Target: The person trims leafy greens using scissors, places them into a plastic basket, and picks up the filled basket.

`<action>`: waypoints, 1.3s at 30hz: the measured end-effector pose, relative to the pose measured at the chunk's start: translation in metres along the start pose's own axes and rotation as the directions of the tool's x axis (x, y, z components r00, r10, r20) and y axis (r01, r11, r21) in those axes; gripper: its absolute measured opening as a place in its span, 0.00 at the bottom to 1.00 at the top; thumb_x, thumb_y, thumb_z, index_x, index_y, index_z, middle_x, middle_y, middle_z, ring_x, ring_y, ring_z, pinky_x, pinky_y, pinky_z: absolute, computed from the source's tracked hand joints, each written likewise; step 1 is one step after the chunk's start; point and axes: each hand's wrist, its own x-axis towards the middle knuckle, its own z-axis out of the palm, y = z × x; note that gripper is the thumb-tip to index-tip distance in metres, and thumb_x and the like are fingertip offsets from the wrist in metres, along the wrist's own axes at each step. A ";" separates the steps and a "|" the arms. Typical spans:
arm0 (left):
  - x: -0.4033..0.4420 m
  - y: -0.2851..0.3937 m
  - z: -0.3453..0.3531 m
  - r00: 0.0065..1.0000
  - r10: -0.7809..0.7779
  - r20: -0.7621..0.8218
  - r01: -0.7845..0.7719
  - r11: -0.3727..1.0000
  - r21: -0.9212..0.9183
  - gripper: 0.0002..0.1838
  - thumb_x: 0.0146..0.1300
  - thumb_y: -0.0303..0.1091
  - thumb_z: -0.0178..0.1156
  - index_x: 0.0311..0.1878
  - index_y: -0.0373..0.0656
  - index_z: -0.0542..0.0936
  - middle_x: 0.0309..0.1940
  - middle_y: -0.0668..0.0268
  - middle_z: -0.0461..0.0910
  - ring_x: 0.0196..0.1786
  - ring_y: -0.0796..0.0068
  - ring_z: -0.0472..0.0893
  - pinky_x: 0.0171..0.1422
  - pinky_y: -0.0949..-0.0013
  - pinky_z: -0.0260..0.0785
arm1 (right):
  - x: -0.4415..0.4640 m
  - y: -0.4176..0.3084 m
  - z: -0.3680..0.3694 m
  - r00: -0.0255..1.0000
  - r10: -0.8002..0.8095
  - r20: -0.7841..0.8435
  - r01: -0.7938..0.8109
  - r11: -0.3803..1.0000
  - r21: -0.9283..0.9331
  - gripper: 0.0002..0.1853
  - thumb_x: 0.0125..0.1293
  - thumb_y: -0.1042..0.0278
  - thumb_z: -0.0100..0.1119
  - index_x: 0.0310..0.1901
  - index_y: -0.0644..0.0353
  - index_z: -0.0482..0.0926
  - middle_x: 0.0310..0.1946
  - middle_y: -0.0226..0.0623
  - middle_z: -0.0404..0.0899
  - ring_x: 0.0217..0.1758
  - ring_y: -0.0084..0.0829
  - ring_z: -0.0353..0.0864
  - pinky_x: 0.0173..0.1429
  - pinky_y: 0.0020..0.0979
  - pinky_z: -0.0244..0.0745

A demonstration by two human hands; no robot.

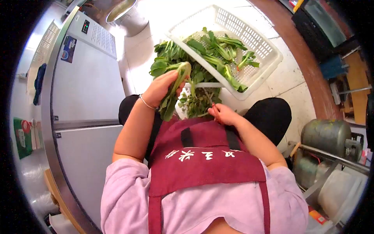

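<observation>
My left hand (163,89) is closed around a leafy green vegetable (182,72), its pale stem end up and its leaves hanging below the fingers. My right hand (226,115) grips a slim red-handled tool (214,109); its far end blurs into the greens, so I cannot tell its exact kind. Between my knees lies a heap of loose leaves and trimmings (198,103), close to the tool. A white slotted plastic basket (269,58) holds several leafy green stalks (220,48). More greens (169,52) are piled beside and partly under the basket's near rim.
A pale two-door cabinet (85,78) stands on my left. A metal pot (130,23) sits on the tiled floor (300,74) ahead. To my right are a grey-green gas cylinder (325,134) and a metal rail (331,158). My maroon apron (206,167) covers my lap.
</observation>
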 end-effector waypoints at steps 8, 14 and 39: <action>0.016 -0.093 -0.015 0.994 -0.020 -0.106 0.083 0.765 0.638 0.20 0.70 0.45 0.42 0.38 0.35 0.72 0.26 0.63 0.73 0.30 0.73 0.72 0.38 0.68 0.66 | -0.015 -0.013 0.006 0.968 -0.146 0.202 0.155 0.988 -0.028 0.24 0.64 0.44 0.50 0.35 0.63 0.72 0.30 0.44 0.75 0.35 0.36 0.74 0.43 0.36 0.68; 0.041 -0.137 -0.014 0.996 0.028 -0.089 0.030 0.807 0.590 0.20 0.69 0.44 0.41 0.38 0.35 0.73 0.26 0.58 0.75 0.30 0.66 0.74 0.38 0.65 0.67 | -0.006 -0.006 0.005 0.950 -0.111 0.291 0.135 0.989 -0.064 0.27 0.66 0.42 0.45 0.32 0.65 0.71 0.29 0.46 0.74 0.35 0.39 0.74 0.42 0.37 0.68; 0.050 -0.131 -0.027 0.975 -0.215 -0.048 0.177 0.636 0.751 0.22 0.69 0.48 0.41 0.39 0.35 0.74 0.27 0.60 0.76 0.31 0.66 0.74 0.38 0.65 0.67 | 0.000 -0.005 0.013 0.993 0.068 0.091 -0.050 0.980 -0.191 0.35 0.60 0.33 0.46 0.28 0.66 0.78 0.27 0.51 0.78 0.33 0.47 0.78 0.40 0.40 0.70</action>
